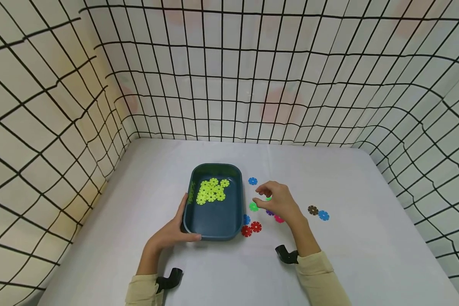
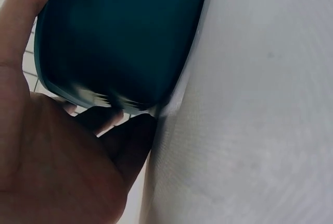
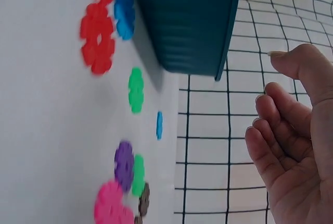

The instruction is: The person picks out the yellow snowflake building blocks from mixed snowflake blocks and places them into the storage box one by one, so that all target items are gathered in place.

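Observation:
A dark teal plastic bin (image 1: 214,219) stands on the white table, with several yellow-green snowflake discs (image 1: 211,191) gathered in its far half. My left hand (image 1: 173,231) holds the bin at its near left corner, thumb along the near side and fingers against the left wall. In the left wrist view the fingertips are partly hidden at the bin (image 2: 119,31). To the right of the bin, my right hand (image 1: 281,199) hovers over loose discs, thumb and bent fingers apart with nothing between them. A green disc (image 1: 253,206) lies below its thumb.
Red discs (image 1: 256,226) and a blue disc (image 1: 247,219) lie by the bin's near right corner. Purple and pink discs (image 3: 112,206) sit partly under my right hand. A brown disc (image 1: 313,210) and another blue one are farther right. Black netting (image 1: 222,76) surrounds the table.

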Demonstrator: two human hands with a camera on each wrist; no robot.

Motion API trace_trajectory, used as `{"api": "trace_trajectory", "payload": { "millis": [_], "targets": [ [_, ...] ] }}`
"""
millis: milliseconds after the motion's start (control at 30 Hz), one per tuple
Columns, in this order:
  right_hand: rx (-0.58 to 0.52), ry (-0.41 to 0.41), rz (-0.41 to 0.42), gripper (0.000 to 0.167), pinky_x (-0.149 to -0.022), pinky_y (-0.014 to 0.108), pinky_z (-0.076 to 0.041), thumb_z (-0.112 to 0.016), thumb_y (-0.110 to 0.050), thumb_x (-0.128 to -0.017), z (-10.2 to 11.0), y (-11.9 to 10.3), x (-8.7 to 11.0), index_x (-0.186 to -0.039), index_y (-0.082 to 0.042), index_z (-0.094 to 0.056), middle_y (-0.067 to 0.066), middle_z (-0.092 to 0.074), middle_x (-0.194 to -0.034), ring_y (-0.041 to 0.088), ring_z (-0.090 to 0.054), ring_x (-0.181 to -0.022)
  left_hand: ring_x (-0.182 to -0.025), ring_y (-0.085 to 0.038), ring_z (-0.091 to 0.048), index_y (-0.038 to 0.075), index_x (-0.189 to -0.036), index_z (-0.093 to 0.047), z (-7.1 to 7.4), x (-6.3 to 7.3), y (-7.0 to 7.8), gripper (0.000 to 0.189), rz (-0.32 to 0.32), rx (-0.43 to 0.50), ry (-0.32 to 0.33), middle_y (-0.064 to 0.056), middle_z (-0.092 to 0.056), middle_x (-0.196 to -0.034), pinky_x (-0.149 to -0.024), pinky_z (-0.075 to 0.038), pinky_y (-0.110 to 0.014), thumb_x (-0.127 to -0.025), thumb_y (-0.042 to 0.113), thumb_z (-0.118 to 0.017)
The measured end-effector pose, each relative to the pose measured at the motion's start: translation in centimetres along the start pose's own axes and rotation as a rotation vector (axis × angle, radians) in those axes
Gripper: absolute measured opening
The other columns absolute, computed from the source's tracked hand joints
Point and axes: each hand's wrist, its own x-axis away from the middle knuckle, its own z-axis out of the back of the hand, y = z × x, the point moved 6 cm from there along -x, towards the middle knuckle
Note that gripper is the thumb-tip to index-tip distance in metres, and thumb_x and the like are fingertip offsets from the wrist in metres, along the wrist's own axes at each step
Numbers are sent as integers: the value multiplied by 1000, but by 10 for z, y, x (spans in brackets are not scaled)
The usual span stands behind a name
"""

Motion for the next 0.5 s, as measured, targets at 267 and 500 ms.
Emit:
{"api": "trace_trajectory", "payload": {
  "millis": [267, 500],
  "targets": [
    [37, 78, -26, 27, -72, 37, -57, -82, -13, -77, 20, 23, 26, -98, -1, -69, 12, -69, -91, 28, -65, -82, -150, -39, 0, 29, -154, 19, -2, -5, 0, 130, -13, -32, -11, -10, 15, -164, -114, -19, -65, -73, 30, -83],
    [56, 109, -5, 26, -65, 25, -53, -81, -12, -78, 26, 31, 32, -98, -1, -69, 14, -69, -89, 26, -63, -77, -149, -42, -1, 35, -154, 16, 5, 2, -9, 129, -13, -30, 3, -11, 14, -164, -112, -19, -67, -73, 28, -83]
  ]
}}
